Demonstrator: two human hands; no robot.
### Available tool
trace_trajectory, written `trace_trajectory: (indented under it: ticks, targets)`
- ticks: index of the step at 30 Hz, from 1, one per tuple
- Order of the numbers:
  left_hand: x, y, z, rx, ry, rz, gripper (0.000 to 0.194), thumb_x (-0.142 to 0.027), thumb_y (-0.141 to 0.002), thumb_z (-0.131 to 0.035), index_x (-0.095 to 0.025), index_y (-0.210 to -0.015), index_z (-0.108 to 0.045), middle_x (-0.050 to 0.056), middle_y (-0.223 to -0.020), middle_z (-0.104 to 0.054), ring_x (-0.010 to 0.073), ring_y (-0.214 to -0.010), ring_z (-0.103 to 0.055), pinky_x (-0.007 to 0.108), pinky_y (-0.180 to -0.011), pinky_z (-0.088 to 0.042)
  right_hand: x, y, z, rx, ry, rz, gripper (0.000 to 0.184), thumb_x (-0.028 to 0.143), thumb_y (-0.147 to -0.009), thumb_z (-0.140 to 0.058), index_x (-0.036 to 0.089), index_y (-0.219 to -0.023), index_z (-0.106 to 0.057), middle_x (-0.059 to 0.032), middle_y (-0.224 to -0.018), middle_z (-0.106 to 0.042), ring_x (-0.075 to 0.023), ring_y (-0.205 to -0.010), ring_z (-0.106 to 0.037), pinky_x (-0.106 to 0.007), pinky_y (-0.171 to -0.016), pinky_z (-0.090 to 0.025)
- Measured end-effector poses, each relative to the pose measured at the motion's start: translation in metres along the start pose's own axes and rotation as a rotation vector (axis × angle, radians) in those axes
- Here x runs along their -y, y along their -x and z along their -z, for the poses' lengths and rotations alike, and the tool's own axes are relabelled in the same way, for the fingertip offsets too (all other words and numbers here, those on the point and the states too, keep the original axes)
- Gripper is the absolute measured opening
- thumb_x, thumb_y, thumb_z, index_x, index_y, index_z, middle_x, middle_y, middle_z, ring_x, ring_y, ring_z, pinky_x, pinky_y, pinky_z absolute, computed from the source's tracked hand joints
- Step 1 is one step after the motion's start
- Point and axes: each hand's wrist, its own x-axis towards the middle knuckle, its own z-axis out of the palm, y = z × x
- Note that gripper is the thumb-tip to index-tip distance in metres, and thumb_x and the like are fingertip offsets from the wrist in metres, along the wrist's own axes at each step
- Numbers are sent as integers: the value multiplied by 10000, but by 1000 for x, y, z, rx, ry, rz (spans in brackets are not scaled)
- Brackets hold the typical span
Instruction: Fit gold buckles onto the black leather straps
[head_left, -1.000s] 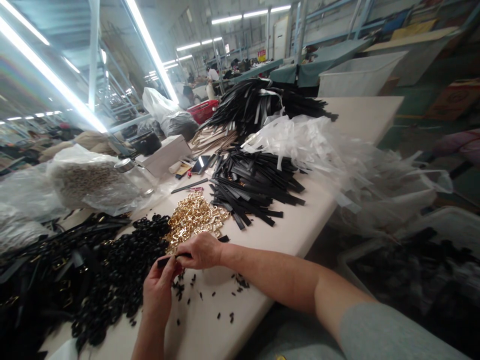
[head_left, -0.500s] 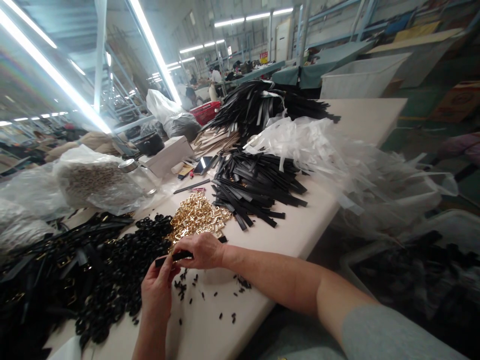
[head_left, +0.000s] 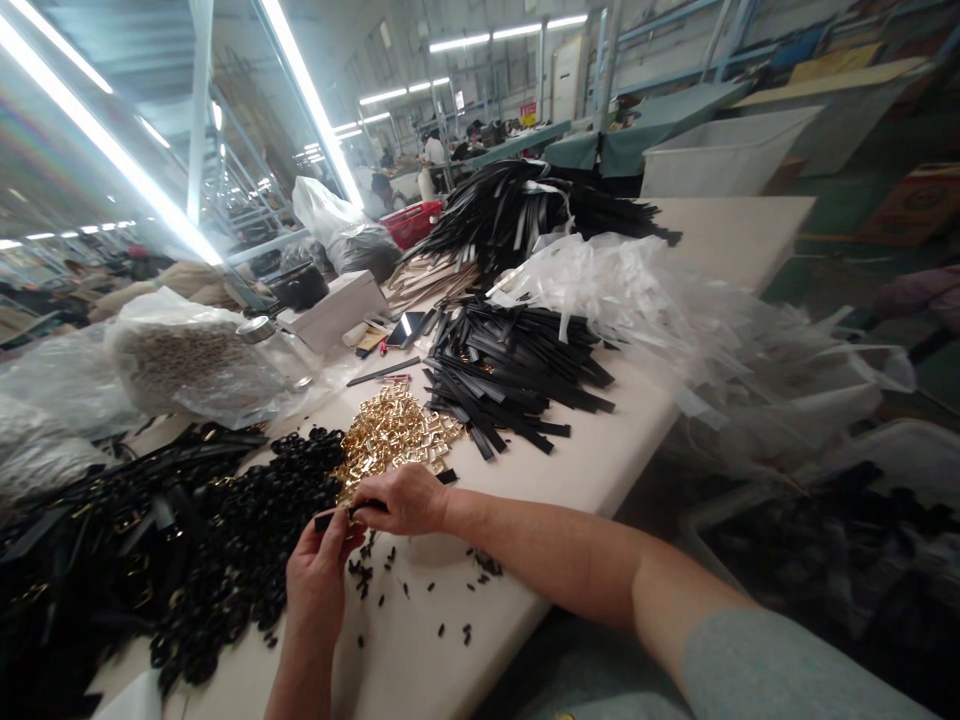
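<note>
Both hands meet at one black strap [head_left: 370,506] just in front of a heap of gold buckles [head_left: 397,430]. My left hand [head_left: 319,560] is closed, pinching the strap's left end between thumb and fingers. Curled over the strap from the right is my right hand [head_left: 405,499], its fingers closed on it. Whether a buckle sits on the strap between the hands is hidden by the fingers. Left of the buckles lies a pile of small black loops [head_left: 247,540]. Behind my right hand, more black straps [head_left: 510,370] are heaped.
Finished-looking black straps with buckles [head_left: 82,550] lie at far left. Small black scraps [head_left: 382,580] dot the white table [head_left: 442,680]. A glass jar [head_left: 277,350], a phone [head_left: 406,330] and a white box [head_left: 341,312] stand behind. Clear plastic [head_left: 675,310] hangs over the right edge.
The two hands have drawn slightly closer together on the strap, the left one shifting a little to the right. Everything else on the table looks the same.
</note>
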Motion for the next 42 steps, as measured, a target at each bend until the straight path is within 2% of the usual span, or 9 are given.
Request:
trace_trajectory:
  ticks: [18, 28, 36, 42]
  targets:
    - [2, 0, 0, 5, -24, -5, 466, -486, -525, -880, -161, -809, -704, 15, -775, -705, 137, -657, -643, 243, -637, -548, 0, -1, 2, 26, 16, -1, 234, 397, -915, -544, 241, -1009, -691, -2, -897, -739, -130, -733, -643, -233, -595, -342]
    - [4, -3, 3, 51, -96, -49, 445, -511, -577, -843, -162, -812, -699, 31, -780, -703, 159, -673, -646, 271, -649, -550, -1, -1, 0, 21, 21, 0, 232, 404, -908, -555, 246, -1007, -694, -3, -889, -740, -134, -738, -648, -230, -607, -355]
    - [5, -2, 3, 59, -69, -31, 429, -489, -568, -856, -164, -802, -705, 21, -778, -706, 155, -688, -643, 251, -642, -551, -2, 0, 3, 44, -26, 6, 330, 524, -882, -591, 232, -1001, -691, -9, -867, -738, -136, -745, -654, -225, -616, -351]
    - [5, -1, 3, 45, -59, -4, 457, -546, -586, -841, -157, -770, -689, 13, -724, -688, 138, -644, -622, 242, -627, -549, -2, 0, 2, 45, -26, -1, 294, 492, -907, -571, 229, -957, -692, -9, -862, -733, -132, -734, -645, -228, -613, -341]
